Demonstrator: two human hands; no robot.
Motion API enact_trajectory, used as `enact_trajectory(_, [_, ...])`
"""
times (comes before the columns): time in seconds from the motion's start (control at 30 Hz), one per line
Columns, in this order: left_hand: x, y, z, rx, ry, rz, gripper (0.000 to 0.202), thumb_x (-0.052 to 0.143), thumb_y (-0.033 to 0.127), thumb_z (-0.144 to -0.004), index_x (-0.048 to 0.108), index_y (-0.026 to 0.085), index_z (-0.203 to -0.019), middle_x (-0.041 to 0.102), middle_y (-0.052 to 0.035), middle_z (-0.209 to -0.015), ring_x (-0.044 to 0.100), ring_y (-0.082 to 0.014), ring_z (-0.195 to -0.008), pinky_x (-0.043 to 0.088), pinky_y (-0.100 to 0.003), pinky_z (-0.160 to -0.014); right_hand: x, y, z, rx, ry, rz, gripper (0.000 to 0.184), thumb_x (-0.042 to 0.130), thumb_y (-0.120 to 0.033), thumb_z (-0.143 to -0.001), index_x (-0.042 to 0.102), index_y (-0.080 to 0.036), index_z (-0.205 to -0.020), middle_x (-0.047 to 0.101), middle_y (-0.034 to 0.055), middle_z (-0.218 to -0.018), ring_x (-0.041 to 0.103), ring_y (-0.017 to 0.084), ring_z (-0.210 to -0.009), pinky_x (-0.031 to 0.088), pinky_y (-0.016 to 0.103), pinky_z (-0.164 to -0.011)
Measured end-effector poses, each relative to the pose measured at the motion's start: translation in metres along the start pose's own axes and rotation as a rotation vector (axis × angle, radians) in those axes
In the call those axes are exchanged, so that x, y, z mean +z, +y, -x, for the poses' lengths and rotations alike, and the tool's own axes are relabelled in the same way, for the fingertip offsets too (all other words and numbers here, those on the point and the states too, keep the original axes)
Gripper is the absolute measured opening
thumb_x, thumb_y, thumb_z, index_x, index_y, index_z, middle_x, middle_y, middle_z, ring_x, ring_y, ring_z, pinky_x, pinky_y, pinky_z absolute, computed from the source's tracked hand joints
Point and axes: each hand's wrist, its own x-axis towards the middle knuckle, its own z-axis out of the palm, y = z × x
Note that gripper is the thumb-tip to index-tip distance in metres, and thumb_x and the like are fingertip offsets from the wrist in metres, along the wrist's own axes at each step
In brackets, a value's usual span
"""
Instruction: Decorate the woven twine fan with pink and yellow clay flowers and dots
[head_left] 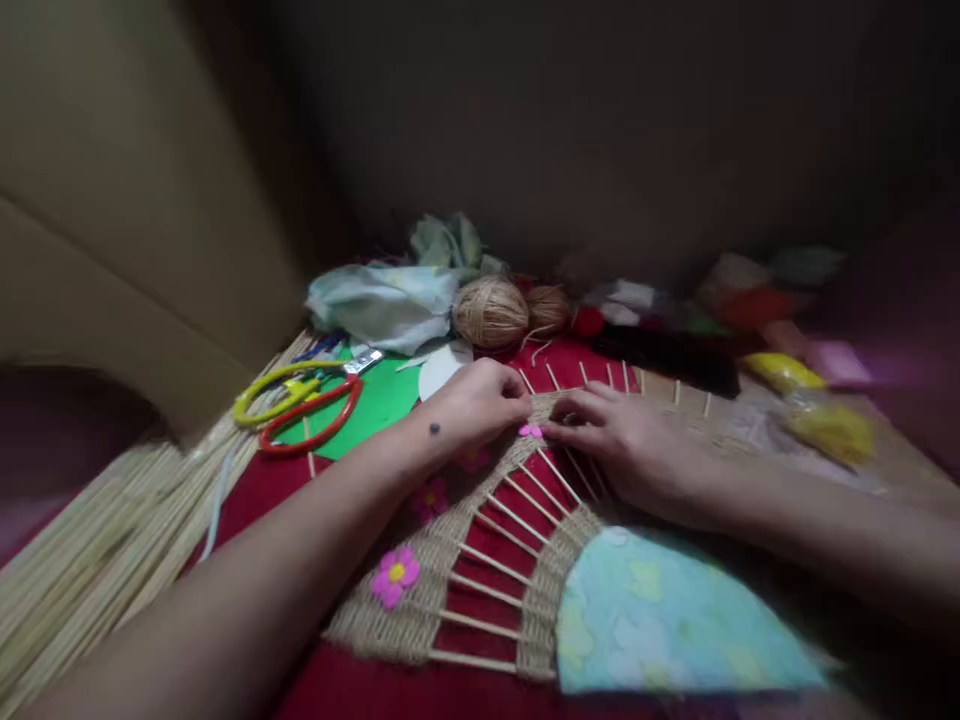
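A fan-shaped piece of woven twine (465,530) over thin wooden sticks lies in front of me. Pink flowers with yellow centres (396,574) sit along its wide outer band. My left hand (487,405) is closed at the far part of that band, fingertips pressed together; what they hold is hidden. My right hand (626,440) reaches in from the other side, its thumb and fingers pinched at the edge of a small pink flower (531,431). Pale blue-green patterned fabric (675,615) covers the inner part of the fan.
Red-and-yellow-handled scissors (311,405) lie on a green sheet (390,400) at the left, beside a bundle of thin sticks (142,530). Behind my hands are a ball of twine (491,312) and crumpled fabric (382,300). Yellow packets (825,430) lie at the right.
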Motion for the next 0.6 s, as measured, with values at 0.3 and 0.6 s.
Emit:
enact_trajectory(0.3, [-0.008, 0.006, 0.005, -0.019, -0.038, 0.495, 0.020, 0.057, 0.031, -0.082, 0.060, 0.014, -0.071, 0.049, 0.0016, -0.055, 0.042, -0.0077, -0.044, 0.030, -0.021, -0.043, -0.018, -0.005, 0.000, 0.165, 0.234, -0.208, 0.032, 0.042, -0.008, -0.088, 0.064, -0.013, -0.110, 0.062, 0.0104, -0.091, 0.059, 0.017, -0.077, 0.050, 0.028, -0.065])
enact_trajectory(0.6, [-0.002, 0.017, 0.012, 0.008, -0.219, 1.159, 0.029, 0.047, 0.031, -0.092, 0.060, 0.006, -0.085, 0.063, -0.0114, -0.071, 0.062, -0.0178, -0.066, 0.051, -0.036, -0.070, -0.026, -0.021, -0.018, 0.194, 0.402, -0.069, 0.019, 0.055, -0.019, -0.087, 0.071, -0.010, -0.087, 0.062, 0.0095, -0.080, 0.057, 0.015, -0.067, 0.046, 0.026, -0.059])
